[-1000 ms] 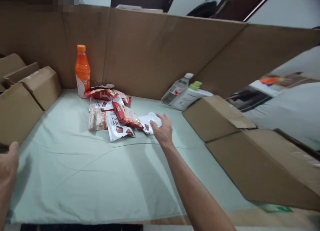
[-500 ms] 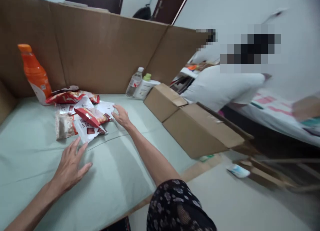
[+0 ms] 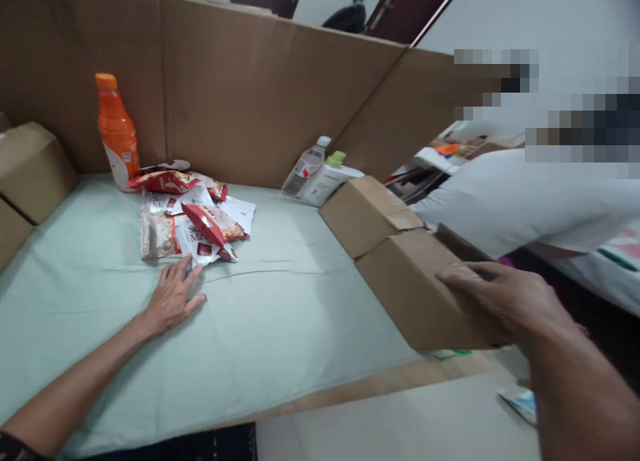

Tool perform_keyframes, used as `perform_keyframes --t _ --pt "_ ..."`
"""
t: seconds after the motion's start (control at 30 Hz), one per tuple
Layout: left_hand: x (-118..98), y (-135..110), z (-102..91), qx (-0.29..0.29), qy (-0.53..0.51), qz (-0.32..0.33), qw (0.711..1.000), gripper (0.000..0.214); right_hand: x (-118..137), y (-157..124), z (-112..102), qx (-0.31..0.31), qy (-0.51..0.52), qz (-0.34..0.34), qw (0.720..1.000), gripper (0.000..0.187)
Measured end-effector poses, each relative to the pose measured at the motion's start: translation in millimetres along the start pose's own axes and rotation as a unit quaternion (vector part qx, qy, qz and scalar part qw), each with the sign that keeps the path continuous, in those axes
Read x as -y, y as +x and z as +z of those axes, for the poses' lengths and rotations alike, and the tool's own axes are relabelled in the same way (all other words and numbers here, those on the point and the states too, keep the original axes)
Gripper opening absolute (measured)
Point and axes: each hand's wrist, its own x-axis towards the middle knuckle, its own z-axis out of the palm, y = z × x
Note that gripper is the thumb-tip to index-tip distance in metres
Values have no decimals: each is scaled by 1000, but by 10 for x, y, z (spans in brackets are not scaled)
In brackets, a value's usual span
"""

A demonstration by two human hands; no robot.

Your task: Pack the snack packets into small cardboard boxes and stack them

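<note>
My left hand [image 3: 173, 296] lies flat and open on the pale green sheet [image 3: 280, 314], fingertips just below a pile of red and white snack packets [image 3: 193, 218]. My right hand [image 3: 505, 296] rests on the near end of a brown cardboard box [image 3: 415, 284] at the table's right edge, fingers curled over its top corner. An orange drink bottle [image 3: 116, 131] stands behind the packets.
A second cardboard box [image 3: 365, 211] sits behind the held one. A clear water bottle [image 3: 306, 171] and a white bottle with a green cap [image 3: 327, 178] lean against the cardboard wall [image 3: 260, 94]. More boxes [image 3: 30, 171] stand at the left. A person in white [image 3: 530, 198] is to the right.
My right hand left the packets and swung right onto the near cardboard box. My left hand slid forward to the packets' edge. The view shifted.
</note>
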Motion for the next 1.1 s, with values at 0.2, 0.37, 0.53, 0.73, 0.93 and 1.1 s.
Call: perform_keyframes --t 0.2,0.37,0.53,0.73,0.93,1.1 --pt "-56 -200 -146 -18 -49 -4 999 86 572 -271 -165 77 92 -64 991 25" --pt "-177 -596 -523 14 -127 63 990 126 1504 -508 -364 179 170 -197 949 18" --pt "-264 -1069 -801 63 -270 74 958 136 2427 -546 -537 269 239 -323 876 31" --pt "-265 -1352 -790 73 -320 27 944 133 2533 -284 -489 340 289 -293 846 32" --pt "-228 -1354 -721 59 -320 34 945 140 2450 -322 -285 304 146 -317 887 46" --pt "-256 -1379 -697 46 -327 41 943 135 2591 -402 -36 409 84 -304 856 14"
